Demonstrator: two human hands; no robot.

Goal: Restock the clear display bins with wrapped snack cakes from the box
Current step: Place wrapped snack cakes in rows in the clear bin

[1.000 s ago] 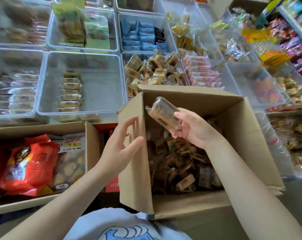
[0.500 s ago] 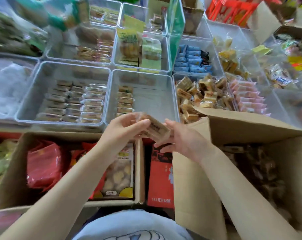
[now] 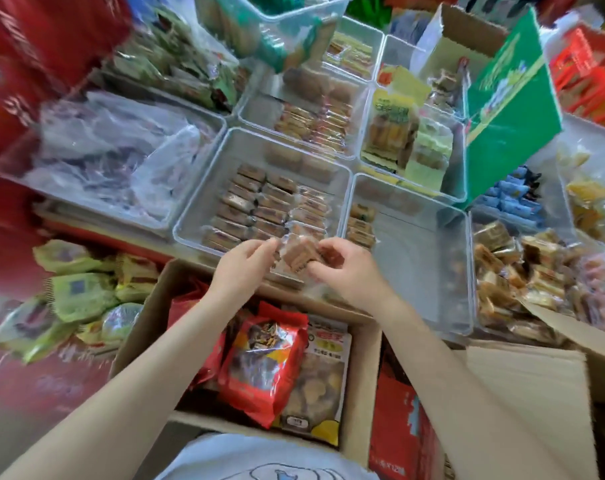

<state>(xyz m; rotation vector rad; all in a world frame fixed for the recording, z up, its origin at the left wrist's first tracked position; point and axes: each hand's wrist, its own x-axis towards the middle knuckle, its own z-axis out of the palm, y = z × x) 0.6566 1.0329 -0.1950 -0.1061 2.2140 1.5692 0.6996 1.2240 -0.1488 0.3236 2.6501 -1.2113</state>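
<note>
Snack cake gripped between left hand and right hand at near edge of part-filled bin; placement apparently pending. Right neighbour bin mostly unfilled.

Occluded, cropped and blurred regions of the head view.

The wrapped snack cake is partly covered by the fingers of the left hand and right hand, and its printed label is too smeared to read. The near rim of the clear bin of stacked cakes lies behind both hands. The cardboard box at lower right is cut by the frame edge, its contents out of sight (only flaps show). Red packaging at upper left is motion-blurred beyond recognition. The white shirt is cropped at the bottom edge.
</note>
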